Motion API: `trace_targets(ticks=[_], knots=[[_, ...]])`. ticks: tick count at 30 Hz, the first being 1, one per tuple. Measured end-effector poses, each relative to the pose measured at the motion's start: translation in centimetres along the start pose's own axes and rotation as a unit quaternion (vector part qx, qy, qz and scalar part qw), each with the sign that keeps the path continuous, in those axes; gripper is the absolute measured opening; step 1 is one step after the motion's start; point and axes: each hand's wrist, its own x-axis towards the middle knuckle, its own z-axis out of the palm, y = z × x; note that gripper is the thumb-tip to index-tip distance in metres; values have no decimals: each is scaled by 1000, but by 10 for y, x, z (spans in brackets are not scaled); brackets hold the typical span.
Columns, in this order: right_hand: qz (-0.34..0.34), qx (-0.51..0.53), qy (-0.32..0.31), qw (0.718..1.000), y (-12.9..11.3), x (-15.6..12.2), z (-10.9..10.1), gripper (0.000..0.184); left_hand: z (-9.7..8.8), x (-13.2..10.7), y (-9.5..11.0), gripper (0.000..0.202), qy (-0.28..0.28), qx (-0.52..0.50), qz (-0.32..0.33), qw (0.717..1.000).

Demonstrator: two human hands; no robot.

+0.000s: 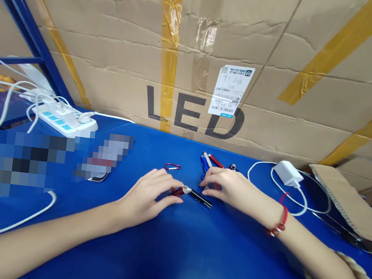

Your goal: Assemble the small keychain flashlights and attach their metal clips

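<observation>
My left hand (153,194) has its thumb and forefinger about a dark red pen-like cylinder (176,192), partly hidden by the fingers. A black pen-like cylinder (201,199) lies just right of those fingertips, by a round silver end (186,189); I cannot tell which cylinder this belongs to. My right hand (224,184) is closed, fingers bent down over a small group of pen-like cylinders; what its fingertips hold is hidden. Beyond it show a blue cylinder (205,162) and a red one (216,161). A red carabiner (172,167) lies behind my left hand.
A large cardboard box (122,51) stands along the back of the blue table (172,259). At left are a white power strip (64,119) with cables and a blurred-out phone-like thing (103,159). A white charger (288,173) with cable and a cardboard piece (349,207) lie right.
</observation>
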Motion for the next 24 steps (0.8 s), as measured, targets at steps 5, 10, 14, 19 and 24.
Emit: trace_targets(ticks=[5, 10, 14, 19, 24], knots=[[17, 35, 5, 999, 6, 0, -3, 12, 2, -1, -2, 12, 7, -5, -7, 1000], [31, 85, -14, 996, 15, -3, -6, 13, 2, 0, 0, 18, -8, -20, -26, 999], [58, 93, -16, 994, 19, -6, -5, 20, 2, -1, 2, 16, -21, -36, -30, 999], [59, 45, 19, 997, 16, -10, 0, 16, 4, -3, 5, 13, -38, -49, -37, 997], [61, 32, 37, 997, 14, -9, 4, 15, 5, -2, 5, 12, -40, -59, -44, 997]])
